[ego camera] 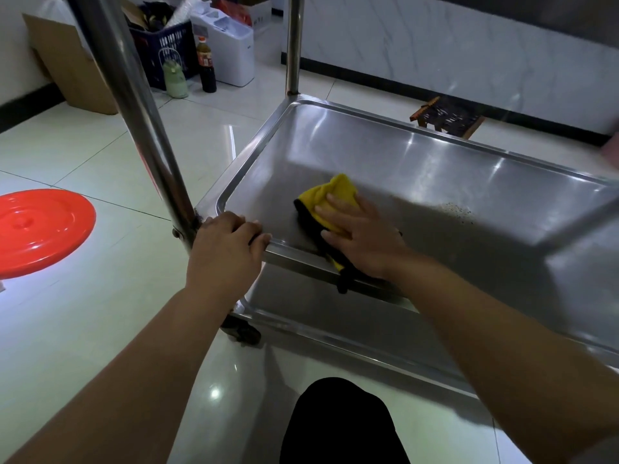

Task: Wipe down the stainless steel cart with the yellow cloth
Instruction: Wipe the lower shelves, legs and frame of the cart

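The left hand (231, 242) curls its fingers over the near rim of the cart (418, 169), at the corner just beside the front upright post (147, 128), gripping the rim. The right hand (360, 239) lies flat with fingers spread and straight, pressing the yellow cloth (338, 199) down onto the floor of the shelf. The cloth is bunched under the palm; its yellow face shows ahead of the fingertips, and a dark edge trails back over the near rim toward the wrist.

The wiping itself looks to be in hand, on the near left part of this middle shelf, with the left hand bracing the cart. A scatter of dark specks (455, 211) lies on the shelf to the right of the cloth, apart from it, so the next stroke probably calls for sweeping rightward across them with steady flat pressure, while the left hand holds firm so the wheeled cart does not roll.

Below sits a lower shelf (351, 316) and a caster (243, 333). Farther off on the tiled floor are a red stool (37, 229), a dark bottle (206, 65) and a blue crate (167, 51).
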